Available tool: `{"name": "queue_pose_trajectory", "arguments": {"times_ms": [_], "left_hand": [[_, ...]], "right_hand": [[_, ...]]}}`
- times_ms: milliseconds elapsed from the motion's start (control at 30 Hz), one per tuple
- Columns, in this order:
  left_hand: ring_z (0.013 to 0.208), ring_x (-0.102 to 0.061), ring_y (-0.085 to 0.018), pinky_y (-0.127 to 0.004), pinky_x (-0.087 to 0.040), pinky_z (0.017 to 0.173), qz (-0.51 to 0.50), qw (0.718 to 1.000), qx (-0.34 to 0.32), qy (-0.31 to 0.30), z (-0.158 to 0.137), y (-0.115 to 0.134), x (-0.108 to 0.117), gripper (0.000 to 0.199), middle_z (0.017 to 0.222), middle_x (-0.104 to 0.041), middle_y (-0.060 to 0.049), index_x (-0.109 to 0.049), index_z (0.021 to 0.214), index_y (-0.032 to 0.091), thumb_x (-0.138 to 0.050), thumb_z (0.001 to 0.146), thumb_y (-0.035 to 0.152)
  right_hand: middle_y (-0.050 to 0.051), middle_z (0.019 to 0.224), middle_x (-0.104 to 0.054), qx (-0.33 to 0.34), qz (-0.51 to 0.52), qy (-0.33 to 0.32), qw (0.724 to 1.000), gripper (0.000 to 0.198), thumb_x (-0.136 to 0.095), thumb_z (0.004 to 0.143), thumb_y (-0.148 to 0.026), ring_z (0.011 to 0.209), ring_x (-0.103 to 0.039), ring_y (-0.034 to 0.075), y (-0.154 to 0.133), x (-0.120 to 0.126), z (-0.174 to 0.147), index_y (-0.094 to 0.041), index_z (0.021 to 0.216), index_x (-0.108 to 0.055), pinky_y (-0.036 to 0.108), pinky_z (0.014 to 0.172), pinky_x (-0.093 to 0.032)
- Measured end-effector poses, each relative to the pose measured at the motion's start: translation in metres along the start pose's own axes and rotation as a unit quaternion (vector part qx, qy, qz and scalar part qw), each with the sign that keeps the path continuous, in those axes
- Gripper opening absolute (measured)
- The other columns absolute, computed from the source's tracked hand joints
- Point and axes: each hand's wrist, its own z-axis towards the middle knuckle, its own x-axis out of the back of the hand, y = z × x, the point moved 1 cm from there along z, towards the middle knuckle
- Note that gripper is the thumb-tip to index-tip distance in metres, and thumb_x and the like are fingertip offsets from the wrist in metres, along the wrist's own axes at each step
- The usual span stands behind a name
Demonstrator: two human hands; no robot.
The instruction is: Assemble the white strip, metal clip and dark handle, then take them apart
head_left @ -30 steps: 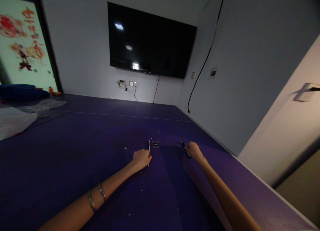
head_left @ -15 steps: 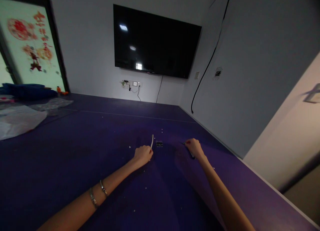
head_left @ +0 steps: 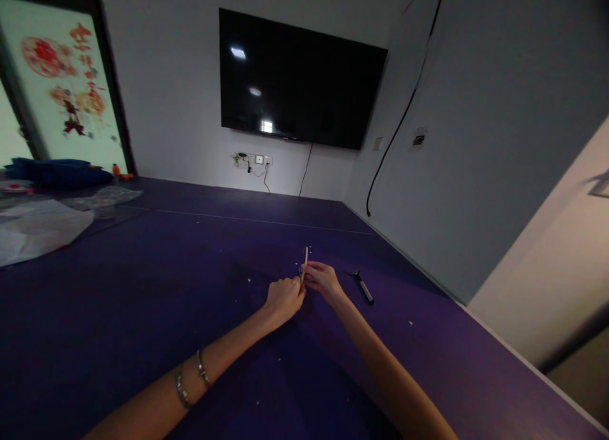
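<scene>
My left hand (head_left: 284, 302) is closed around the lower part of a thin white stick (head_left: 306, 255), which stands almost upright out of the fist. My right hand (head_left: 323, 280) has come up against it, its fingertips pinched at the stick just above the left fist. To the right, a small tool with a dark head and a grey-and-black handle, shaped like a razor (head_left: 365, 290), lies on the purple surface, apart from both hands. A small dark piece behind the fingers is mostly hidden.
White crumbs (head_left: 248, 280) are scattered over the purple surface (head_left: 190, 269). Clear plastic and a white bag (head_left: 47, 227) lie at the far left, near dark blue cloth (head_left: 57, 174). A black cable (head_left: 392, 132) hangs down the right wall; a television (head_left: 299, 78) hangs at the back.
My right hand has left the razor-like tool and moved left to the stick. My left hand has shifted slightly right with the stick. The small dark piece is now mostly covered.
</scene>
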Motion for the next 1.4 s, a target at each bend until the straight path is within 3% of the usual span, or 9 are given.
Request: {"name": "queue_pose_trajectory", "arguments": {"times_ms": [167, 300, 400, 600, 733, 833, 1067, 1200, 1400], "left_hand": [[0.084, -0.064, -0.025, -0.036, -0.046, 0.072, -0.012, 1.0, -0.005, 0.009, -0.004, 0.007, 0.003, 0.041, 0.088, -0.067, -0.012, -0.058, 0.099, 0.016, -0.026, 0.09, 0.039], [0.08, -0.063, -0.025, -0.036, -0.046, 0.07, -0.036, 0.998, -0.03, 0.03, 0.001, 0.012, 0.003, 0.046, 0.085, -0.067, -0.01, -0.058, 0.095, 0.017, -0.024, 0.09, 0.047], [0.08, -0.062, -0.022, -0.034, -0.045, 0.07, -0.062, 0.996, -0.052, 0.047, 0.013, 0.008, -0.002, 0.04, 0.084, -0.065, -0.008, -0.058, 0.089, 0.017, -0.028, 0.09, 0.044], [0.091, -0.055, -0.02, -0.03, -0.043, 0.077, -0.135, 0.982, -0.1, 0.089, 0.047, -0.014, -0.028, 0.018, 0.093, -0.059, -0.007, -0.054, 0.086, 0.017, -0.044, 0.083, 0.031], [0.097, -0.052, -0.022, -0.034, -0.041, 0.085, -0.145, 0.978, -0.116, 0.091, 0.067, -0.026, -0.046, 0.024, 0.103, -0.056, -0.009, -0.052, 0.097, 0.015, -0.05, 0.077, 0.028], [0.11, -0.046, -0.026, -0.038, -0.037, 0.093, -0.149, 0.976, -0.133, 0.088, 0.08, -0.034, -0.057, 0.037, 0.113, -0.053, -0.012, -0.051, 0.104, 0.015, -0.056, 0.071, 0.029], [0.114, -0.047, -0.027, -0.037, -0.036, 0.096, -0.18, 0.973, -0.138, 0.032, 0.095, -0.045, -0.078, 0.053, 0.12, -0.052, -0.015, -0.046, 0.117, 0.011, -0.057, 0.068, 0.03], [0.115, -0.048, -0.025, -0.035, -0.035, 0.098, -0.202, 0.969, -0.141, 0.03, 0.097, -0.043, -0.079, 0.055, 0.123, -0.051, -0.015, -0.045, 0.12, 0.011, -0.056, 0.069, 0.028], [0.105, -0.055, -0.024, -0.032, -0.041, 0.091, -0.242, 0.961, -0.13, 0.023, 0.099, -0.043, -0.079, 0.048, 0.113, -0.058, -0.012, -0.049, 0.113, 0.013, -0.056, 0.066, 0.02]], "right_hand": [[0.003, 0.063, -0.065, 0.018, -0.036, 0.008, 0.999, 0.025, -0.074, 0.057, -0.022, 0.054, -0.06, 0.013, -0.005, 0.004, 0.004, -0.011, 0.077, -0.065, 0.022, 0.047, -0.049], [0.007, 0.071, -0.068, 0.06, -0.119, 0.026, 0.991, 0.026, -0.07, 0.061, -0.028, 0.061, -0.063, 0.014, -0.02, 0.035, 0.012, -0.01, 0.08, -0.068, 0.024, 0.054, -0.052], [0.007, 0.077, -0.069, 0.093, -0.305, 0.09, 0.944, 0.023, -0.06, 0.071, -0.03, 0.063, -0.064, 0.014, -0.037, 0.077, 0.02, -0.012, 0.082, -0.069, 0.021, 0.055, -0.051], [0.001, 0.045, -0.059, 0.068, -0.49, 0.175, 0.851, 0.013, -0.058, 0.065, -0.017, 0.051, -0.06, 0.015, -0.062, 0.166, 0.021, -0.012, 0.062, -0.069, 0.019, 0.048, -0.041], [0.005, 0.046, -0.06, 0.03, -0.577, 0.195, 0.792, 0.015, -0.055, 0.065, -0.016, 0.055, -0.062, 0.017, -0.058, 0.198, 0.017, -0.011, 0.063, -0.069, 0.019, 0.049, -0.039], [0.01, 0.057, -0.065, 0.0, -0.619, 0.198, 0.76, 0.016, -0.054, 0.066, -0.015, 0.058, -0.063, 0.018, -0.048, 0.206, 0.019, -0.01, 0.066, -0.069, 0.019, 0.049, -0.039], [0.018, 0.08, -0.069, -0.036, -0.676, 0.197, 0.709, 0.017, -0.054, 0.071, -0.017, 0.075, -0.066, 0.024, -0.034, 0.203, 0.029, -0.011, 0.077, -0.068, 0.023, 0.056, -0.043], [0.02, 0.091, -0.067, -0.037, -0.696, 0.192, 0.691, 0.019, -0.052, 0.076, -0.02, 0.083, -0.065, 0.026, -0.031, 0.201, 0.028, -0.012, 0.084, -0.067, 0.024, 0.06, -0.044], [0.018, 0.091, -0.067, -0.031, -0.718, 0.189, 0.669, 0.019, -0.052, 0.078, -0.023, 0.083, -0.065, 0.024, -0.032, 0.196, 0.022, -0.013, 0.086, -0.066, 0.024, 0.061, -0.045]]}}
